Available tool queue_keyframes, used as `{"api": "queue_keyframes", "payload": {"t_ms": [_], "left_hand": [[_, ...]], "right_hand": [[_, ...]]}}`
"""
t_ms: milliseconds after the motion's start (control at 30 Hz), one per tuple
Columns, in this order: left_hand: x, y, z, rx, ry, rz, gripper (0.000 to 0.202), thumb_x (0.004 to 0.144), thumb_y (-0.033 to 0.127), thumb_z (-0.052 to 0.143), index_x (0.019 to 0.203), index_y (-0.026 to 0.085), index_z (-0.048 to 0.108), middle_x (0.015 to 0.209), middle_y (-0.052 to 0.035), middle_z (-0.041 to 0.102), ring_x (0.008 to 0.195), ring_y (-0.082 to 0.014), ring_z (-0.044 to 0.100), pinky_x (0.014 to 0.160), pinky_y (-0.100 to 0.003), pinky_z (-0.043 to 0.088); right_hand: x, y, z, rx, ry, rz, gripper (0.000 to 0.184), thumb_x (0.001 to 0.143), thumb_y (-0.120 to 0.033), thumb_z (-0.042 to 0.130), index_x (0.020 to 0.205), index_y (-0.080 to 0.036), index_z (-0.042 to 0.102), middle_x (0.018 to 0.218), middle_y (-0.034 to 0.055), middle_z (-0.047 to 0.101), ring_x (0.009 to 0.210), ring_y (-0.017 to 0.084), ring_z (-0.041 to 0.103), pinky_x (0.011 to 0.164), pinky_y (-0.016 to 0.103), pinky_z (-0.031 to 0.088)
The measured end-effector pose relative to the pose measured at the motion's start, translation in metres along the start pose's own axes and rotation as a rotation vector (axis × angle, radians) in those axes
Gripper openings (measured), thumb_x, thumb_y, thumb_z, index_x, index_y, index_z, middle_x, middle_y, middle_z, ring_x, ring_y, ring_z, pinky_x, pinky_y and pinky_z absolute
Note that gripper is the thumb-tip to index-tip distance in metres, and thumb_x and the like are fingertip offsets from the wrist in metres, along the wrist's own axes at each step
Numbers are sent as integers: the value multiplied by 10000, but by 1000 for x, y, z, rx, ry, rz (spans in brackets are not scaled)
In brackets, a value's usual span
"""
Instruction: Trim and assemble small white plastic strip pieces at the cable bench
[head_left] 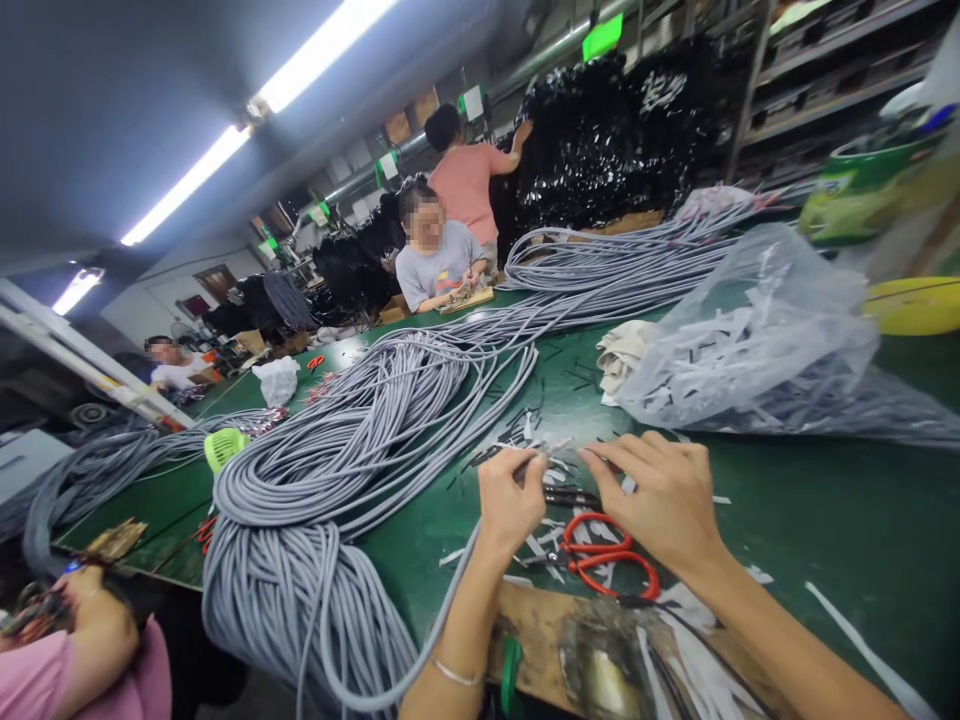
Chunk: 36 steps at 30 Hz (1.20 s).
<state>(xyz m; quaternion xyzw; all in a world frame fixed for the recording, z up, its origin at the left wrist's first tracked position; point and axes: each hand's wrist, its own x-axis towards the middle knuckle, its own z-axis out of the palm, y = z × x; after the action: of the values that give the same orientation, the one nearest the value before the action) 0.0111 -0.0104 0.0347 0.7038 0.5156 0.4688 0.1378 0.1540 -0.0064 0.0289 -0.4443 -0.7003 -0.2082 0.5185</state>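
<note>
My left hand (pixel 508 500) is closed in a pinch on the end of a grey cable (pixel 450 590) that runs back under my forearm to the big coil. My right hand (pixel 664 495) is beside it, fingers curled and pinching at the same cable end, where thin dark wires show. Red-handled scissors (pixel 607 560) lie on the green table (pixel 810 510) just below both hands, among several white and dark cable scraps (pixel 525 435).
A large pile of grey cable (pixel 352 450) fills the left and middle of the table. A clear plastic bag of scraps (pixel 750 340) lies at the right. A worn wooden board (pixel 585 650) sits at the near edge. Other people work at the far end and at the near left.
</note>
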Motion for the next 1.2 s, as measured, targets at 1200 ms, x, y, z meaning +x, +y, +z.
{"api": "queue_keyframes", "payload": {"t_ms": [1200], "left_hand": [[-1, -3, 13, -165, 30, -245, 158, 795, 132, 489, 760, 144, 643, 700, -36, 682, 631, -140, 618, 617, -224, 492]], "right_hand": [[-11, -13, 17, 642, -311, 772, 459, 607, -561, 636, 764, -137, 719, 388, -53, 379, 378, 105, 356, 385, 250, 308]]}}
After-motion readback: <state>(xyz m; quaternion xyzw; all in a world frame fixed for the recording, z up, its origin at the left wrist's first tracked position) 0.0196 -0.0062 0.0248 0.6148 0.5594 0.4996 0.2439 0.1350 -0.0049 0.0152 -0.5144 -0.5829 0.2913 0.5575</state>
